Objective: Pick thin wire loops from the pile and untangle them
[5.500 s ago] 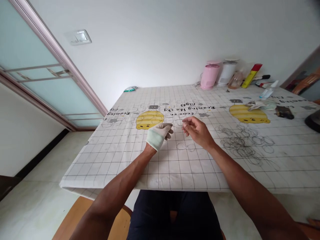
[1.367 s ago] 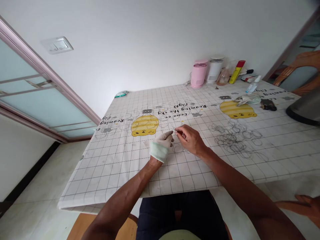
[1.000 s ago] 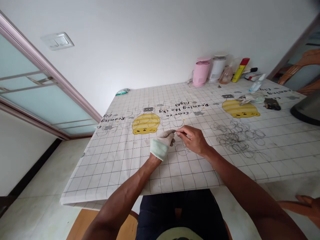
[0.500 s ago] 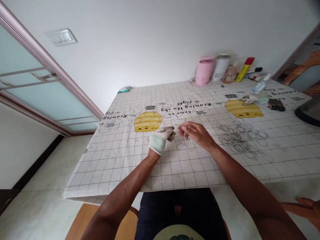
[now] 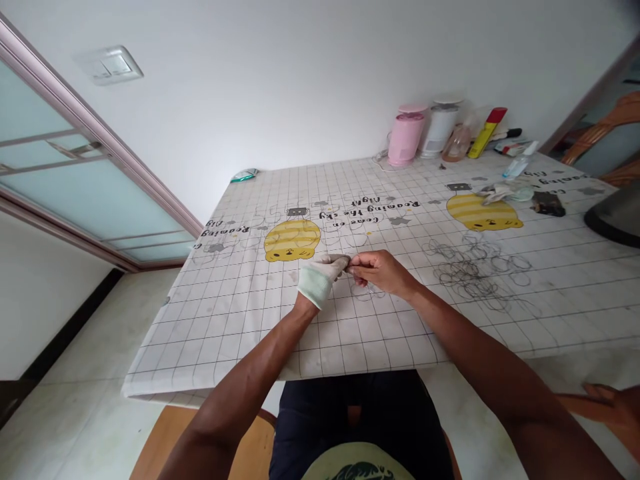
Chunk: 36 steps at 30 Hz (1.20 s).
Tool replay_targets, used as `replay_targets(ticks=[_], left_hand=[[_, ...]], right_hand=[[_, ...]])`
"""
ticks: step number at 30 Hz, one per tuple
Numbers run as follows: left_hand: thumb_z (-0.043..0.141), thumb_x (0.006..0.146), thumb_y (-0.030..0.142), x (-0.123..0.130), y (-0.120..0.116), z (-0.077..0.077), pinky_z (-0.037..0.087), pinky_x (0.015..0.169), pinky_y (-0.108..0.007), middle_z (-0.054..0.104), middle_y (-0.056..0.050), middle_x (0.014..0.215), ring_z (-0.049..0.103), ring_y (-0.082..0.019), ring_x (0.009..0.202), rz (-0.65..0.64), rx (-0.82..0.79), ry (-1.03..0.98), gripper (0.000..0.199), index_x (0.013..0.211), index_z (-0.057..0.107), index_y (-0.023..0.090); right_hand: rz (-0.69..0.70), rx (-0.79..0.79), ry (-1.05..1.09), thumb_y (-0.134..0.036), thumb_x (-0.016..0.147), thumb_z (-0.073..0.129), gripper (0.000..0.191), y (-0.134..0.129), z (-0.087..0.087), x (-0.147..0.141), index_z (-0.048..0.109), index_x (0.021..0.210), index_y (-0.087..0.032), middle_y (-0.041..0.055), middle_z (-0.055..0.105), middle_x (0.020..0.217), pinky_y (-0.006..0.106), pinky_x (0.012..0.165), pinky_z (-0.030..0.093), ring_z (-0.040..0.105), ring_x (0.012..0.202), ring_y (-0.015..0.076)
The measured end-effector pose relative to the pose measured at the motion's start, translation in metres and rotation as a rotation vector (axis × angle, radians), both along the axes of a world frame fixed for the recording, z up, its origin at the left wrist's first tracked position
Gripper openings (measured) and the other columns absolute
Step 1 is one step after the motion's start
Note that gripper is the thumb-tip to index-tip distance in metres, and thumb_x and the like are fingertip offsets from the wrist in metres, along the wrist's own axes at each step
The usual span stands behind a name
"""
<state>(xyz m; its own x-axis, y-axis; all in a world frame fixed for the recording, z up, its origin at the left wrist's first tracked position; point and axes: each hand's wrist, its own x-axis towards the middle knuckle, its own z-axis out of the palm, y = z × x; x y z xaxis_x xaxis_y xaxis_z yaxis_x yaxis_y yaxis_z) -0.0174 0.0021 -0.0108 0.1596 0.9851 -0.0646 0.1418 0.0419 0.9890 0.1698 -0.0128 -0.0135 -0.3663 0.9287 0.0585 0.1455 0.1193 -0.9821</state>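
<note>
My left hand [image 5: 323,275], in a whitish work glove with a pale green cuff, is closed in a pinch over the middle of the table. Fingertip to fingertip with it, my bare right hand [image 5: 377,272] is pinched too. Whatever lies between the fingers is too small to make out. A thin wire loop [image 5: 369,292] shows just below my right hand; whether it hangs from the fingers or rests on the cloth, I cannot tell. To the right lies a tangled pile of thin dark wire loops [image 5: 475,270]. Faint loops [image 5: 275,213] are spread beyond my left hand.
A checked tablecloth [image 5: 240,333] with yellow cartoon prints covers the table. Along the wall stand a pink device [image 5: 406,139], a white one [image 5: 440,130], a bottle [image 5: 457,141] and a yellow can [image 5: 486,133]. A crumpled glove [image 5: 505,192] and a black object [image 5: 549,203] lie at right.
My right hand has moved left, and its fingers have closed to meet the fingertips of my gloved left hand. The view has shifted slightly.
</note>
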Motion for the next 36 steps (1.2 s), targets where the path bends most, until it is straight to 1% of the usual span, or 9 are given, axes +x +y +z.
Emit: replay_targets(ticks=[7, 13, 17, 19, 22, 26, 29, 33, 36], left_hand=[[0.071, 0.080, 0.034, 0.001, -0.001, 0.005, 0.046, 0.060, -0.024, 0.064, 0.001, 0.067, 0.055, -0.012, 0.063, 0.081, -0.009, -0.075, 0.020, 0.086, 0.080, 0.018], [0.068, 0.086, 0.041, 0.000, 0.001, 0.001, 0.047, 0.058, -0.024, 0.070, -0.003, 0.076, 0.060, -0.014, 0.065, 0.090, -0.028, 0.016, 0.027, 0.092, 0.079, 0.018], [0.067, 0.088, 0.048, 0.002, -0.002, -0.007, 0.045, 0.054, -0.024, 0.071, -0.004, 0.077, 0.060, -0.014, 0.062, -0.129, -0.049, 0.177, 0.032, 0.083, 0.077, 0.018], [0.067, 0.088, 0.042, 0.007, -0.004, -0.012, 0.045, 0.054, -0.023, 0.071, -0.002, 0.077, 0.059, -0.012, 0.061, -0.243, -0.047, 0.185, 0.025, 0.086, 0.079, 0.019], [0.065, 0.087, 0.031, 0.015, -0.003, -0.020, 0.046, 0.054, -0.022, 0.069, 0.001, 0.075, 0.058, -0.011, 0.060, -0.283, -0.073, 0.115, 0.020, 0.093, 0.081, 0.020], [0.068, 0.087, 0.028, 0.017, 0.001, -0.023, 0.045, 0.053, -0.022, 0.067, 0.000, 0.069, 0.056, -0.010, 0.057, -0.242, -0.146, 0.032, 0.016, 0.084, 0.079, 0.017], [0.071, 0.085, 0.027, 0.014, 0.001, -0.016, 0.044, 0.051, -0.023, 0.069, -0.002, 0.069, 0.055, -0.010, 0.054, -0.163, -0.205, 0.035, 0.015, 0.079, 0.077, 0.015], [0.074, 0.082, 0.026, 0.006, -0.001, -0.002, 0.040, 0.049, -0.023, 0.067, -0.002, 0.064, 0.052, -0.009, 0.051, -0.037, -0.243, 0.052, 0.012, 0.076, 0.075, 0.015], [0.076, 0.080, 0.026, 0.001, -0.001, 0.002, 0.037, 0.047, -0.023, 0.065, -0.002, 0.062, 0.050, -0.009, 0.049, 0.010, -0.217, 0.065, 0.014, 0.071, 0.072, 0.015]], right_hand=[[0.089, -0.007, -0.015, -0.048, 0.093, 0.073, 0.028, -0.001, 0.002, 0.002, 0.077, 0.090, -0.020, 0.0014, 0.070, 0.072, 0.028, 0.061, 0.052, 0.064, 0.065, 0.0145], [0.012, 0.038, -0.020, -0.043, 0.094, 0.071, 0.024, -0.002, 0.003, 0.003, 0.077, 0.089, -0.020, -0.0021, 0.062, 0.062, 0.026, 0.053, 0.043, 0.054, 0.055, 0.0117], [-0.075, 0.045, 0.022, -0.045, 0.094, 0.071, 0.026, -0.001, 0.006, 0.009, 0.076, 0.091, -0.020, -0.0022, 0.061, 0.061, 0.026, 0.053, 0.043, 0.052, 0.055, 0.0119], [-0.104, 0.043, 0.042, -0.045, 0.094, 0.072, 0.026, 0.000, 0.005, 0.010, 0.076, 0.092, -0.020, -0.0021, 0.061, 0.059, 0.027, 0.053, 0.043, 0.051, 0.054, 0.0119], [-0.103, 0.010, 0.143, -0.046, 0.092, 0.074, 0.027, 0.002, 0.003, 0.009, 0.075, 0.092, -0.019, -0.0025, 0.059, 0.057, 0.027, 0.052, 0.041, 0.049, 0.052, 0.0121], [-0.111, -0.052, 0.268, -0.046, 0.089, 0.078, 0.027, 0.004, 0.002, 0.006, 0.074, 0.089, -0.019, -0.0026, 0.058, 0.059, 0.028, 0.054, 0.040, 0.050, 0.054, 0.0123], [-0.198, -0.009, 0.258, -0.045, 0.089, 0.077, 0.027, 0.004, 0.004, 0.007, 0.073, 0.085, -0.019, -0.0003, 0.062, 0.064, 0.030, 0.062, 0.045, 0.055, 0.060, 0.0142], [-0.349, 0.123, 0.058, -0.042, 0.094, 0.070, 0.025, 0.002, 0.010, 0.012, 0.072, 0.082, -0.020, 0.0022, 0.069, 0.067, 0.031, 0.063, 0.044, 0.055, 0.062, 0.0158], [-0.353, 0.176, -0.090, -0.040, 0.097, 0.066, 0.027, 0.000, 0.014, 0.015, 0.070, 0.079, -0.021, 0.0024, 0.073, 0.069, 0.030, 0.054, 0.036, 0.044, 0.053, 0.0135]])
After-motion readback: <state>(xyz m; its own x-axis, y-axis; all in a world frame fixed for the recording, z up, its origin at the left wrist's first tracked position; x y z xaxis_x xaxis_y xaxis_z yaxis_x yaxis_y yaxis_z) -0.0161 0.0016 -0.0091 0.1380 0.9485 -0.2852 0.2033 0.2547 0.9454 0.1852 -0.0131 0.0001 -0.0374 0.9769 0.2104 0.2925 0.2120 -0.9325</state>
